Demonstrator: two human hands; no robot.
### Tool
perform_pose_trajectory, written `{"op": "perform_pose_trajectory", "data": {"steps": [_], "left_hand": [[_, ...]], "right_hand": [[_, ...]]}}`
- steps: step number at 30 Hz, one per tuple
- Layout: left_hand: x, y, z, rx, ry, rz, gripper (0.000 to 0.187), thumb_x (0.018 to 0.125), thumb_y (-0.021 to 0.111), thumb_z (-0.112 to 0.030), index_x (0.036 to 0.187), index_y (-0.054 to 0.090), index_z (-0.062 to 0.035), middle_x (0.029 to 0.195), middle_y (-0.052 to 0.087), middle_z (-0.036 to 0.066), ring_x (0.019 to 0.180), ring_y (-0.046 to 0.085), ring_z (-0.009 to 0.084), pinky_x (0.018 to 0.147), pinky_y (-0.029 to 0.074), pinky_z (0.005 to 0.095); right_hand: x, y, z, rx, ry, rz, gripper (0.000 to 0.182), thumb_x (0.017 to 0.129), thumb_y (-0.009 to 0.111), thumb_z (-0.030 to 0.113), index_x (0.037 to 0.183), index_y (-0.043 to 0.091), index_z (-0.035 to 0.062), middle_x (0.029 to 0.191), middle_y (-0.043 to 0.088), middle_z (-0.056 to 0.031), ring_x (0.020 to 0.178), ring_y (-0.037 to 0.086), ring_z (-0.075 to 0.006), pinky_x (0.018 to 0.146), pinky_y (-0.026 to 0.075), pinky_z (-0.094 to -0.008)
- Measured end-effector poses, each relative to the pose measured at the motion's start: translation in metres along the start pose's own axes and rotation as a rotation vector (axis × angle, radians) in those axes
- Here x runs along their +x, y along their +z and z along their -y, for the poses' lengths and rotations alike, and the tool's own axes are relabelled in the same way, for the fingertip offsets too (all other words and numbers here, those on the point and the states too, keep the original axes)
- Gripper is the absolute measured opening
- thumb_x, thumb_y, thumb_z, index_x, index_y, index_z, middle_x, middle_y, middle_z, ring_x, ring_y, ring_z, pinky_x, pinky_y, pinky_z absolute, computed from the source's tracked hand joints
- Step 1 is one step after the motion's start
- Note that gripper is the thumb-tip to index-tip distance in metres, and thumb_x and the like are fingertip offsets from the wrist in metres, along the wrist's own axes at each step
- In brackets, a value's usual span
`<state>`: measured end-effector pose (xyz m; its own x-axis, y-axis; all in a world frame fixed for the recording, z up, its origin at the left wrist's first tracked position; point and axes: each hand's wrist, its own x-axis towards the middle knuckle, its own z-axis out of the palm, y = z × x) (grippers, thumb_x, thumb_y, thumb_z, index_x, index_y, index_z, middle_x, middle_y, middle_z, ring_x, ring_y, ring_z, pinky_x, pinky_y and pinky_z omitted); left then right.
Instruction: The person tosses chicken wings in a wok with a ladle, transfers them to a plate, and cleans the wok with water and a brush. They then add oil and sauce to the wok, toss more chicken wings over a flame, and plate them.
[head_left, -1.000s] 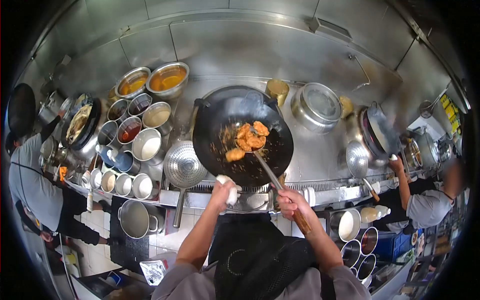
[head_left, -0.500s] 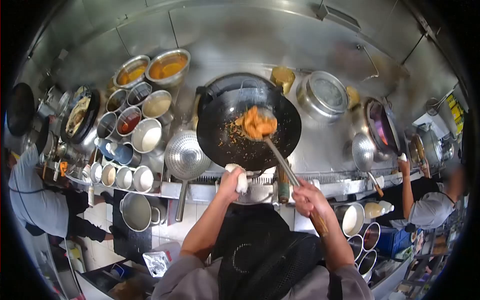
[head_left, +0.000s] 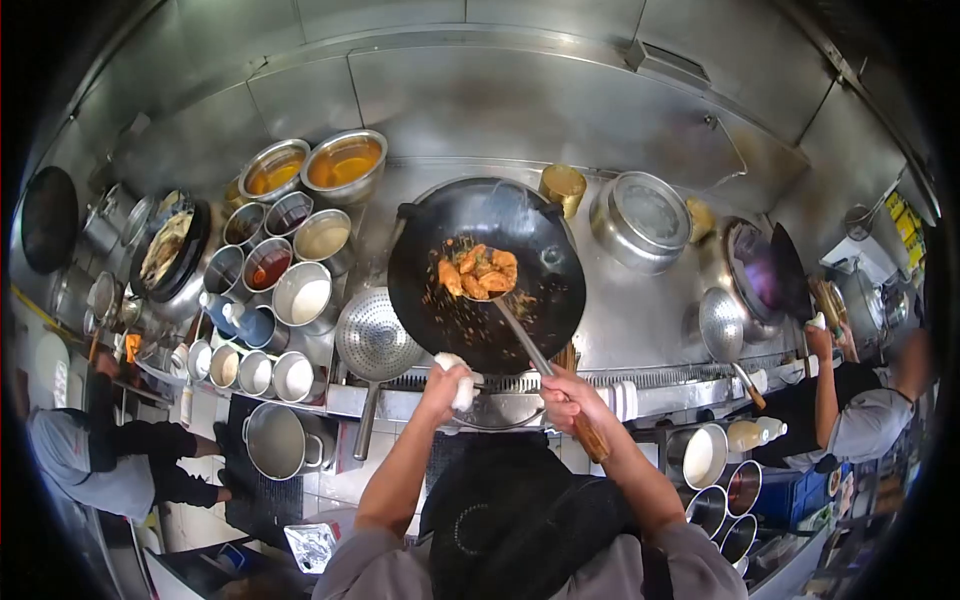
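Observation:
My left hand [head_left: 445, 389] is closed around a folded white cloth [head_left: 463, 385] at the near edge of the black wok [head_left: 420, 325]. In my right hand [head_left: 572, 398] is the wooden-ended handle of a metal ladle [head_left: 522, 338]. The ladle's bowl is in the wok, heaped with orange-brown food pieces [head_left: 480, 270]. Small browned bits lie scattered over the wok's surface around it. The wok's own handle is mostly hidden by the cloth and my left hand.
A perforated strainer [head_left: 378, 335] lies left of the wok, beside sauce containers [head_left: 305, 295] and two bowls of orange liquid [head_left: 343, 165]. A lidded pot [head_left: 645, 220] stands right. Co-workers are at the far left [head_left: 90, 460] and far right [head_left: 865, 420].
The food and ladle bowl have moved left and slightly down within the wok. My right hand has shifted left, and my left hand a little left and down. The left co-worker bends lower.

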<state>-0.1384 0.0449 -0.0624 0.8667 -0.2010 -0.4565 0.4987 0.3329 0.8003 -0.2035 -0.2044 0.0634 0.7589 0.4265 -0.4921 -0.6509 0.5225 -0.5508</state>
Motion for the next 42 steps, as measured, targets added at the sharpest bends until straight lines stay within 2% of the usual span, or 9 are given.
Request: {"op": "perform_pose_trajectory", "data": {"steps": [10, 15, 18, 22, 23, 26, 28, 35, 42], "left_hand": [[-0.061, 0.067, -0.033, -0.406, -0.218, 0.051, 0.012, 0.085, 0.061, -0.012, 0.096, 0.057, -0.0078, 0.082, 0.064, 0.012, 0.061, 0.062, 0.0232, 0.052, 0.053, 0.033], [-0.038, 0.052, -0.028, -0.555, -0.273, 0.075, 0.017, 0.085, 0.061, -0.014, 0.099, 0.056, -0.0065, 0.088, 0.063, 0.014, 0.066, 0.063, 0.0247, 0.054, 0.055, 0.0342], [-0.046, 0.044, -0.016, -0.237, -0.17, 0.089, 0.015, 0.085, 0.061, -0.012, 0.097, 0.057, -0.0031, 0.085, 0.062, 0.01, 0.072, 0.064, 0.0218, 0.064, 0.056, 0.0353], [0.022, -0.029, 0.082, 0.603, 0.391, -0.093, 0.041, 0.08, 0.064, -0.008, 0.117, 0.049, 0.0017, 0.099, 0.062, 0.013, 0.088, 0.064, 0.0275, 0.08, 0.053, 0.0381], [0.033, -0.049, 0.083, 0.723, 0.247, 0.051, 0.054, 0.077, 0.066, -0.006, 0.125, 0.042, 0.0011, 0.109, 0.059, 0.014, 0.098, 0.061, 0.0277, 0.088, 0.049, 0.0381], [0.009, -0.026, 0.074, 0.484, 0.494, -0.167, 0.037, 0.078, 0.061, -0.002, 0.114, 0.05, -0.0019, 0.099, 0.059, 0.01, 0.089, 0.06, 0.0226, 0.083, 0.05, 0.0367], [-0.005, -0.003, 0.056, 0.364, 0.476, -0.118, 0.041, 0.08, 0.06, -0.003, 0.119, 0.045, -0.0028, 0.103, 0.058, 0.011, 0.09, 0.06, 0.0223, 0.082, 0.051, 0.0369], [-0.043, 0.051, -0.03, -0.18, -0.291, 0.051, 0.021, 0.082, 0.062, -0.013, 0.1, 0.056, -0.0056, 0.083, 0.059, 0.009, 0.063, 0.061, 0.0248, 0.053, 0.053, 0.0354], [-0.031, 0.058, -0.029, -0.299, -0.223, 0.051, 0.01, 0.084, 0.06, -0.014, 0.088, 0.059, -0.0045, 0.078, 0.061, 0.009, 0.063, 0.062, 0.022, 0.052, 0.053, 0.0366]], "right_hand": [[-0.052, 0.02, 0.011, -0.157, -0.043, -0.053, 0.062, 0.095, 0.055, 0.013, 0.148, 0.025, 0.0038, 0.065, 0.041, 0.0051, 0.038, 0.036, -0.0028, 0.032, 0.032, -0.0214], [-0.07, 0.025, 0.023, -0.143, -0.044, -0.114, 0.048, 0.096, 0.053, 0.012, 0.14, 0.035, 0.0071, 0.065, 0.041, 0.0052, 0.039, 0.035, -0.0012, 0.033, 0.031, -0.0199], [-0.083, 0.022, 0.021, -0.104, 0.005, -0.114, 0.044, 0.096, 0.053, 0.01, 0.137, 0.038, 0.0077, 0.066, 0.042, 0.0049, 0.04, 0.037, -0.0012, 0.034, 0.032, -0.0196], [-0.068, 0.015, 0.017, -0.023, 0.112, -0.141, 0.027, 0.097, 0.053, 0.013, 0.124, 0.046, 0.0108, 0.067, 0.042, 0.0056, 0.04, 0.036, -0.0005, 0.036, 0.032, -0.0195], [-0.068, 0.014, 0.021, 0.062, 0.108, -0.056, 0.025, 0.098, 0.051, 0.014, 0.122, 0.047, 0.0112, 0.067, 0.041, 0.0059, 0.041, 0.036, 0.0001, 0.036, 0.032, -0.0193], [-0.075, 0.028, 0.026, 0.198, 0.095, 0.022, 0.021, 0.1, 0.049, 0.015, 0.121, 0.049, 0.0116, 0.068, 0.041, 0.0062, 0.041, 0.035, 0.0011, 0.036, 0.031, -0.0189], [-0.082, 0.037, 0.03, 0.25, 0.093, 0.02, 0.02, 0.101, 0.047, 0.015, 0.121, 0.05, 0.0118, 0.068, 0.04, 0.0062, 0.041, 0.035, 0.0015, 0.035, 0.031, -0.0187], [-0.099, 0.038, 0.028, 0.002, 0.057, -0.192, 0.025, 0.101, 0.048, 0.017, 0.125, 0.046, 0.0124, 0.066, 0.04, 0.0053, 0.04, 0.035, 0.0004, 0.033, 0.031, -0.0188], [-0.086, 0.014, 0.016, 0.133, -0.001, -0.09, 0.026, 0.101, 0.049, 0.017, 0.127, 0.048, 0.0127, 0.066, 0.041, 0.0059, 0.039, 0.035, 0.0001, 0.033, 0.032, -0.0189]]}}
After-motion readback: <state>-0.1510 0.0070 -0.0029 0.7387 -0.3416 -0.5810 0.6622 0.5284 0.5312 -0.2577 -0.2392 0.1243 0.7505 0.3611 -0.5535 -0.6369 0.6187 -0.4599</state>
